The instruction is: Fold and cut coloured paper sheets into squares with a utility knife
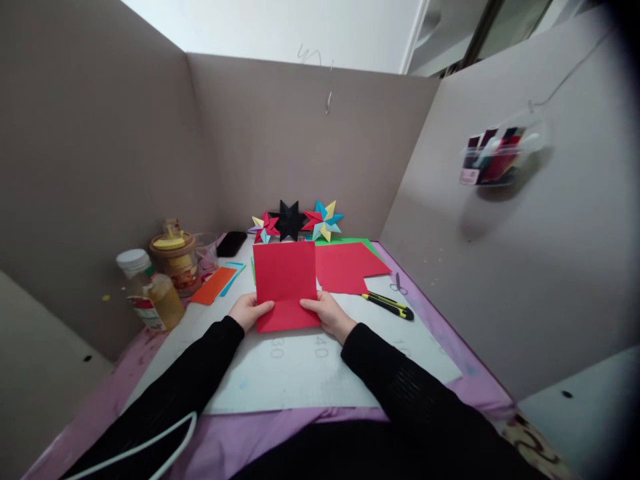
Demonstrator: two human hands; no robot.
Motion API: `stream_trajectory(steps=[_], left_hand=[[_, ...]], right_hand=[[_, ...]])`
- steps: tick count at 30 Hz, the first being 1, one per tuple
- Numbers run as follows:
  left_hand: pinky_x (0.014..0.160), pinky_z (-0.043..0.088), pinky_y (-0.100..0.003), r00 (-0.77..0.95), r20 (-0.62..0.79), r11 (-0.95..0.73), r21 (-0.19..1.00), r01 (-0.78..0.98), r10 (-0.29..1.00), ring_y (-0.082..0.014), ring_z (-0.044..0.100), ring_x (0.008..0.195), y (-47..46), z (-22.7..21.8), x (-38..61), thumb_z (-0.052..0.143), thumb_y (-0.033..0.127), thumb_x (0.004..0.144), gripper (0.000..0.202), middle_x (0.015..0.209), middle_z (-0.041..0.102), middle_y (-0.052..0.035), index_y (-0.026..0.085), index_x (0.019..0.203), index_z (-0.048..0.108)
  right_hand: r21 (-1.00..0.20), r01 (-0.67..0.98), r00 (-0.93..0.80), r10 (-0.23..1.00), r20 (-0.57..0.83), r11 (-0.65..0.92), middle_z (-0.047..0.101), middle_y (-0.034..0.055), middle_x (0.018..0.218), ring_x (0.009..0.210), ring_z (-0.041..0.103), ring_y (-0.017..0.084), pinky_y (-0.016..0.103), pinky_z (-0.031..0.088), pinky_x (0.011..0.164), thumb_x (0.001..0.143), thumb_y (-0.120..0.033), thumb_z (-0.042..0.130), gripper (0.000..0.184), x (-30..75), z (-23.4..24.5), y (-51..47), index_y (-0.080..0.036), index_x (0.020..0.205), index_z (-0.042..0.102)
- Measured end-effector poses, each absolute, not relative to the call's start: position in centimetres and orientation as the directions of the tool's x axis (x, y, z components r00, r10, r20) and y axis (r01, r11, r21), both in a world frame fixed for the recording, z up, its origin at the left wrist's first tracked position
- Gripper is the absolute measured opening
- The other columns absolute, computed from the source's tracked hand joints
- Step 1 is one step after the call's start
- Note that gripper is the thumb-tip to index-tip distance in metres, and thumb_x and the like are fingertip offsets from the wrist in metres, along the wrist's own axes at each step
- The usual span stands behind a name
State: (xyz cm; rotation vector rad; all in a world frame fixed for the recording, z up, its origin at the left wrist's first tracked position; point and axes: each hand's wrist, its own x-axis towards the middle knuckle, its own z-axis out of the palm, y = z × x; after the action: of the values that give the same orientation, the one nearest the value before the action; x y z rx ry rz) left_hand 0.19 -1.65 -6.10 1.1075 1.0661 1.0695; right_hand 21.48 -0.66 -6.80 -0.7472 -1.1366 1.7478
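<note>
A red paper sheet stands partly lifted off the white cutting mat, with a fold line low across it. My left hand pinches its lower left edge. My right hand pinches its lower right edge. Both wrists rest on the mat in black sleeves.
Another red sheet lies on green paper behind. A yellow-black utility knife and small scissors lie to the right. Three paper stars lean on the back wall. Bottles and a jar, orange paper and a phone sit left.
</note>
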Motion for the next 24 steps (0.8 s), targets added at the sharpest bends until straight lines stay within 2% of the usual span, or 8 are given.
stream_trajectory(steps=[7, 9, 12, 15, 24], left_hand=[[0.072, 0.053, -0.036, 0.145, -0.079, 0.084, 0.996, -0.034, 0.986, -0.0236, 0.067, 0.073, -1.2, -6.6, -0.4, 0.076, 0.042, 0.057, 0.048, 0.086, 0.072, -0.0117, 0.010, 0.091, 0.066], [0.073, 0.053, -0.037, 0.106, -0.028, 0.028, 1.000, 0.003, 0.994, -0.0248, 0.067, 0.076, -1.0, -6.8, -0.7, 0.074, 0.045, 0.058, 0.051, 0.089, 0.071, -0.0130, 0.009, 0.093, 0.065], [0.080, 0.051, -0.039, 0.039, 0.123, -0.127, 0.987, 0.101, 0.992, -0.0272, 0.065, 0.087, -0.9, -6.6, -1.0, 0.071, 0.048, 0.061, 0.053, 0.098, 0.069, -0.0147, 0.009, 0.096, 0.066], [0.084, 0.049, -0.041, 0.008, 0.231, -0.228, 0.951, 0.208, 0.973, -0.0296, 0.063, 0.092, -0.9, -6.2, -0.9, 0.069, 0.050, 0.062, 0.051, 0.099, 0.069, -0.0150, 0.009, 0.092, 0.067], [0.084, 0.048, -0.041, 0.066, 0.240, -0.249, 0.930, 0.270, 0.968, -0.0296, 0.063, 0.092, -0.6, -6.9, -1.0, 0.064, 0.051, 0.066, 0.051, 0.099, 0.069, -0.0151, 0.009, 0.094, 0.066]], right_hand=[[-0.931, -0.339, -0.424, 0.905, 0.019, -0.139, 0.069, 0.0077, 0.082, 0.073, 0.063, 0.021, 0.036, 0.047, 0.075, 0.061, -0.027, 0.071, 0.030, 21.7, -7.2, -0.5, -0.014, 0.087, 0.065], [-0.956, -0.288, -0.370, 0.926, 0.067, -0.046, 0.068, 0.0062, 0.079, 0.071, 0.062, 0.019, 0.034, 0.047, 0.072, 0.063, -0.031, 0.069, 0.027, 22.0, -7.1, -0.2, -0.014, 0.083, 0.065], [-0.977, -0.143, -0.247, 0.950, 0.190, 0.158, 0.065, 0.0027, 0.073, 0.069, 0.058, 0.016, 0.029, 0.044, 0.068, 0.067, -0.034, 0.065, 0.020, 22.4, -7.1, 0.4, -0.016, 0.074, 0.064], [-0.966, -0.021, -0.214, 0.942, 0.257, 0.258, 0.062, 0.0008, 0.068, 0.065, 0.054, 0.014, 0.026, 0.041, 0.064, 0.071, -0.034, 0.060, 0.018, 22.7, -7.2, 0.7, -0.016, 0.069, 0.062], [-0.951, -0.057, -0.202, 0.929, 0.309, 0.304, 0.057, -0.0007, 0.066, 0.058, 0.048, 0.012, 0.024, 0.038, 0.056, 0.071, -0.028, 0.057, 0.014, 22.3, -7.5, 0.5, -0.017, 0.079, 0.061]])
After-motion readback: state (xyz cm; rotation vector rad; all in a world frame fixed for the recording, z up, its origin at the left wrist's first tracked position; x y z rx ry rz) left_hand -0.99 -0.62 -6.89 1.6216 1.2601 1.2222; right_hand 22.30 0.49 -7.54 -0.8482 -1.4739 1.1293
